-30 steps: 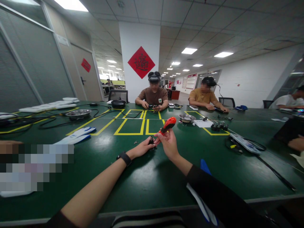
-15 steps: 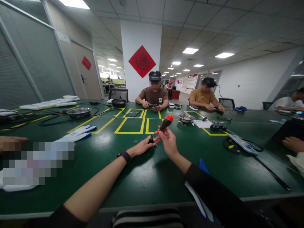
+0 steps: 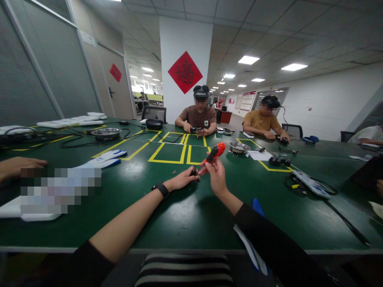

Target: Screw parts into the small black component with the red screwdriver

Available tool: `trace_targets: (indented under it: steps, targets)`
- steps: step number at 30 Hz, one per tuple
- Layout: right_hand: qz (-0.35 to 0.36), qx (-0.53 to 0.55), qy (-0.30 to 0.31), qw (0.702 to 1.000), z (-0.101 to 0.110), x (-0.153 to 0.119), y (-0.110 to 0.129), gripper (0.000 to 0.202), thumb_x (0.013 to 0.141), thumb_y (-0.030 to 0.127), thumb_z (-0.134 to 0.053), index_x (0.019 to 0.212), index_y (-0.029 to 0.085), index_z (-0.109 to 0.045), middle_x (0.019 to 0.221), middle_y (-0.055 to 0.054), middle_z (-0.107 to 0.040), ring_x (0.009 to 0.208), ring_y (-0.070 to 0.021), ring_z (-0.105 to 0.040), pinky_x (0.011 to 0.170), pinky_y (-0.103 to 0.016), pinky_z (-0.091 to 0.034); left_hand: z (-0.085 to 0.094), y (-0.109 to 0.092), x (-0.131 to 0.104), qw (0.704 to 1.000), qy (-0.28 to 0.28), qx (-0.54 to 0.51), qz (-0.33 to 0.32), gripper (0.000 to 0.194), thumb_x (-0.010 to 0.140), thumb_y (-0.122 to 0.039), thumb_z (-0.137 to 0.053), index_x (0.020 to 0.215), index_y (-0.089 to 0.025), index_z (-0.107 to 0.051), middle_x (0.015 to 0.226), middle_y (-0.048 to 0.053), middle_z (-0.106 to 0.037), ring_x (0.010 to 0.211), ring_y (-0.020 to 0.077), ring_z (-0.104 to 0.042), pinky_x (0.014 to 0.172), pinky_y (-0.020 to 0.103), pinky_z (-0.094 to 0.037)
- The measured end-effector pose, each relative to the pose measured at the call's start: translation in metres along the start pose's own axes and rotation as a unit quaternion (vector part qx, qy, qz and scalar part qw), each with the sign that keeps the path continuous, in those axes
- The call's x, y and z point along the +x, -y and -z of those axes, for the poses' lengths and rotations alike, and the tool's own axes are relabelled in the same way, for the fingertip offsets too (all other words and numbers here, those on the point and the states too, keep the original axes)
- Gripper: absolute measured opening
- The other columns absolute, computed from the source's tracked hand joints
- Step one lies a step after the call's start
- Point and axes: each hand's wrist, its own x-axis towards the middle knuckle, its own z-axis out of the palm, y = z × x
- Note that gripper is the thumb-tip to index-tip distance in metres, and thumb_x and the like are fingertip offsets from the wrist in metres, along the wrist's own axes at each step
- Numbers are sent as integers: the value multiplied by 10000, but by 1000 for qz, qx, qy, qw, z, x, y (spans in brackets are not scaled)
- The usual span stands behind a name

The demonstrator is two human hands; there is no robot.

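My right hand (image 3: 216, 175) is closed on a screwdriver (image 3: 216, 153) with a red and black handle. The handle tilts up to the right, and its lower end points toward my left hand (image 3: 182, 178). That hand, with a dark band on its wrist, is closed around a small black part (image 3: 194, 171), mostly hidden by the fingers. Whether the screwdriver tip touches the part I cannot make out. Beside my left hand, several small metal pieces (image 3: 174, 172) lie on the green table (image 3: 179, 215).
Blue-and-white gloves (image 3: 104, 159) lie to the left, near another person's hand (image 3: 24, 165). Metal bowls (image 3: 239, 147) and black blocks (image 3: 279, 160) stand farther off. A power strip (image 3: 311, 183) with cables is at right. Two people work across the table.
The view has shifted, so the scene sits slightly farther right. The screwdriver handle leans more to the right than before. Both hands keep their hold.
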Motion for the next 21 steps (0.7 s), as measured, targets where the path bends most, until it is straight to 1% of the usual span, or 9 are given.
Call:
trace_targets:
  steps: [2,5,11,14,18,21]
  targets:
    - [-7,-8,0,1000,-1,1,0,306,822,327,-518,1097,201,-472,848,-15,-609,545,-84,-574,544,-234,-508,0,0,0,1000,2,-6,4,264,803,-321,-522,990,-140,-482,898,25,-561,798,140,-492,779,294,-392]
    - [-9,-14,-9,1000,-2,2,-1,274,834,348,-498,1059,194,-477,857,-25,-620,553,-89,-589,556,-240,-514,0,0,-1,1000,2,-10,10,261,802,-316,-521,988,-136,-483,896,29,-570,786,140,-496,771,299,-395]
    - [-5,-12,-28,1000,-1,3,-3,241,814,350,-538,961,213,-406,780,8,-630,522,-93,-585,536,-233,-506,0,-1,-2,1000,3,-4,9,258,806,-313,-521,994,-138,-488,914,32,-576,801,141,-500,779,294,-395]
    - [-6,-3,-27,1000,1,3,-2,225,809,330,-548,938,217,-402,760,23,-617,508,-84,-572,535,-229,-498,0,-2,-1,1000,6,-3,9,257,808,-312,-518,993,-136,-485,909,34,-575,790,140,-500,762,291,-398]
    - [-11,4,-18,1000,1,3,1,222,835,326,-499,1010,205,-435,798,6,-616,523,-88,-578,529,-231,-487,1,-1,-1,1000,-1,4,1,222,807,-299,-522,956,-137,-492,910,32,-571,816,143,-497,798,298,-389]
    - [-17,-3,-15,1000,0,3,2,262,841,325,-483,1063,188,-461,823,-13,-625,532,-96,-583,543,-246,-488,1,2,-1,1000,0,-9,1,225,813,-282,-513,984,-139,-480,907,32,-570,810,140,-501,795,299,-397]
